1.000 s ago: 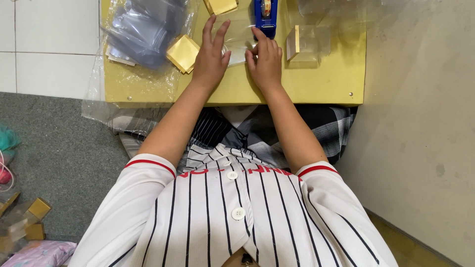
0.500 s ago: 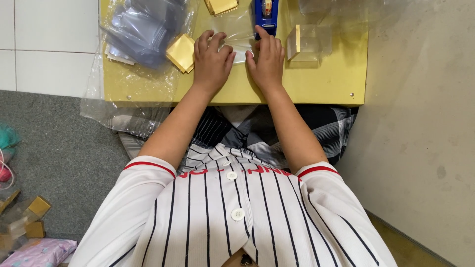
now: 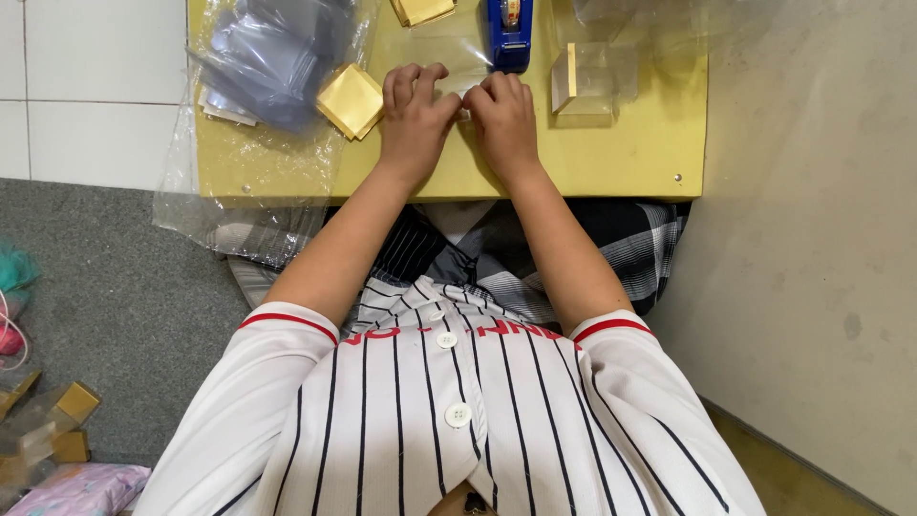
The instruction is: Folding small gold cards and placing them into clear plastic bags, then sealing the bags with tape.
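Yellow table (image 3: 630, 162) carries everything, head view only. Left hand (image 3: 415, 119) and right hand (image 3: 501, 115) sit side by side at table middle, fingers curled, fingertips meeting on a clear plastic sheet (image 3: 458, 67) lying flat; exact pinch hard to tell. Gold card square (image 3: 351, 99) just beside left hand. Blue tape dispenser (image 3: 510, 33) at far edge, just beyond right hand. Clear box with gold side (image 3: 587, 81) near right hand. Pile of clear plastic bags (image 3: 272, 57) at far left corner. Another gold piece (image 3: 422, 10) at far edge.
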